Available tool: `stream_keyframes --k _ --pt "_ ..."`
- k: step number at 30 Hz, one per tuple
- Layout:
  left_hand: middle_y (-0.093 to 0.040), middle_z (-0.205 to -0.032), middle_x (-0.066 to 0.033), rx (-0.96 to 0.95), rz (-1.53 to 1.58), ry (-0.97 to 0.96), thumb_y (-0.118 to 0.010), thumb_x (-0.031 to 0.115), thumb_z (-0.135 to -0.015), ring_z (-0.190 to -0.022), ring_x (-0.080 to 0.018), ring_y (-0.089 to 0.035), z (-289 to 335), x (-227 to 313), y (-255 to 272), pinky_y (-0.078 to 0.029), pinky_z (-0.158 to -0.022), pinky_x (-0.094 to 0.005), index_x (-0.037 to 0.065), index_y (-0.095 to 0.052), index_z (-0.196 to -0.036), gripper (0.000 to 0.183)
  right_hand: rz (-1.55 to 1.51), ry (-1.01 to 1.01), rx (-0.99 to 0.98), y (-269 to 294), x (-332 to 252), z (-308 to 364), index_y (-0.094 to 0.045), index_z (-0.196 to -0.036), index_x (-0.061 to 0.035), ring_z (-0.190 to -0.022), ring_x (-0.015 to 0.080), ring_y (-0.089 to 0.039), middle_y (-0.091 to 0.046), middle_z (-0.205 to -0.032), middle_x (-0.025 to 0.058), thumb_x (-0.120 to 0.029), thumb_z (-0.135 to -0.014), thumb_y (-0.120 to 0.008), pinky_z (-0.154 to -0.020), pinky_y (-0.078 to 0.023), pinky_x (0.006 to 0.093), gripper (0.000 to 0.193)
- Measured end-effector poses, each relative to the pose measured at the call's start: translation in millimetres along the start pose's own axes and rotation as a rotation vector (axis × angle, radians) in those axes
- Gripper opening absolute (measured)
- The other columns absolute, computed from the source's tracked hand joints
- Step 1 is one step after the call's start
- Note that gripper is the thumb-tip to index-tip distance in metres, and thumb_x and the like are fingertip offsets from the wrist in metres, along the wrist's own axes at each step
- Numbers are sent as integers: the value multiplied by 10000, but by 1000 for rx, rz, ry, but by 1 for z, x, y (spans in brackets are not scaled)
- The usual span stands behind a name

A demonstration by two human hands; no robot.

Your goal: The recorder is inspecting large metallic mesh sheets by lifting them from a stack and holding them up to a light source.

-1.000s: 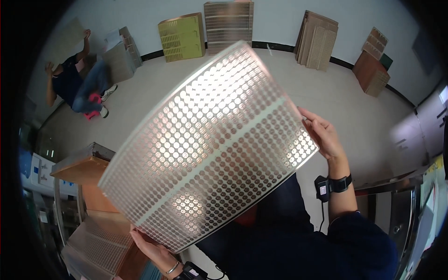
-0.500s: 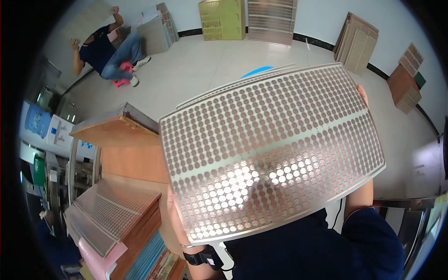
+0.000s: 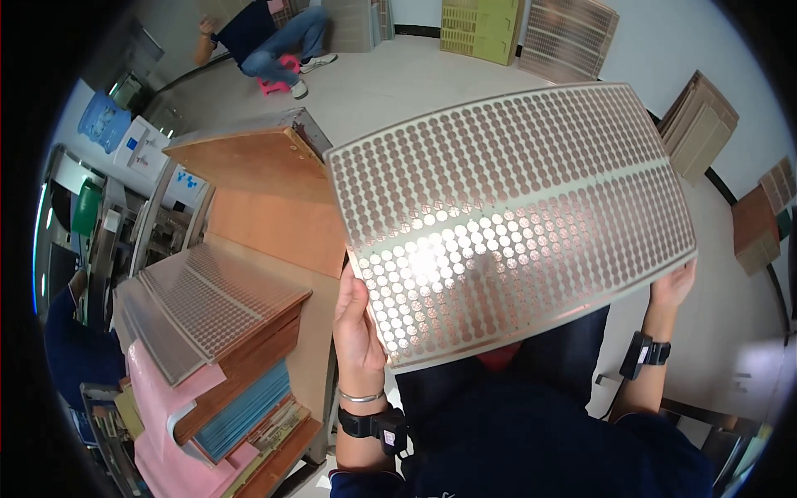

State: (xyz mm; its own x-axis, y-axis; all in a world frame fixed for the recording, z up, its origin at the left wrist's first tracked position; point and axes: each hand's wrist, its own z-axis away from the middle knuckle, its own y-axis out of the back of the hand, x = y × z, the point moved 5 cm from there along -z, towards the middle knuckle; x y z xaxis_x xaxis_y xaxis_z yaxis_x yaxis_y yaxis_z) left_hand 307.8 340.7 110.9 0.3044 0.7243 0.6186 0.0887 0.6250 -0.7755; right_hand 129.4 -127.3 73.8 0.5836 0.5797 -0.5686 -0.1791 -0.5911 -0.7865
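Observation:
A large circuit board panel [image 3: 531, 199], light greenish with rows of round copper discs, is held up in front of my torso. Its surface reflects bright light in the lower left part. My left hand [image 3: 357, 319] grips the panel's left edge, thumb on the front face and the other fingers mostly behind. At the lower right corner, my right hand [image 3: 674, 284] is closed on the edge, with its fingers partly hidden behind the panel. Beside my left arm, a similar dotted panel [image 3: 212, 303] lies on a wooden stack.
A tilted wooden board [image 3: 249, 162] stands behind the stack. Blue sheets [image 3: 249, 415] fill a shelf below, next to pink paper [image 3: 145, 398]. Across the floor a person [image 3: 266, 41] sits on a pink stool. Panels [image 3: 569, 37] and a yellow-green crate [image 3: 480, 29] lean along the wall.
The room has shifted rightward and up in view. The panel has moved slightly up and right, so both my hands and wrists show more. The sheet edges and blue patch behind it have gone from sight.

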Motion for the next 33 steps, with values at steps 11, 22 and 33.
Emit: stream_keyframes --k 11,22,33 --pt "-511 -1230 -127 110 -241 -305 -416 158 -943 -1090 -178 -522 9 33 18 -412 -928 -294 -43 -353 -1301 415 -1 -108 139 -31 38 2 -426 -1234 16 -1166 255 -480 -476 -1272 159 -121 -949 -395 -984 -416 396 318" --pt "-481 -1259 -115 250 -312 -462 -416 143 -923 -1129 -203 -484 19 53 82 -389 -959 -328 -28 -374 -1302 418 144 -231 29 -105 64 5 -288 -1333 -46 -1123 333 -506 -438 -1284 162 -76 -868 -546 -859 -493 502 533" --pt "-487 -1234 -131 356 -297 -442 -394 138 -929 -1083 -214 -503 22 48 116 -403 -924 -324 -37 -387 -1278 391 155 -309 -66 -134 72 7 -348 -1301 -21 -1108 287 -522 -490 -1234 139 -61 -823 -615 -885 -470 495 549"
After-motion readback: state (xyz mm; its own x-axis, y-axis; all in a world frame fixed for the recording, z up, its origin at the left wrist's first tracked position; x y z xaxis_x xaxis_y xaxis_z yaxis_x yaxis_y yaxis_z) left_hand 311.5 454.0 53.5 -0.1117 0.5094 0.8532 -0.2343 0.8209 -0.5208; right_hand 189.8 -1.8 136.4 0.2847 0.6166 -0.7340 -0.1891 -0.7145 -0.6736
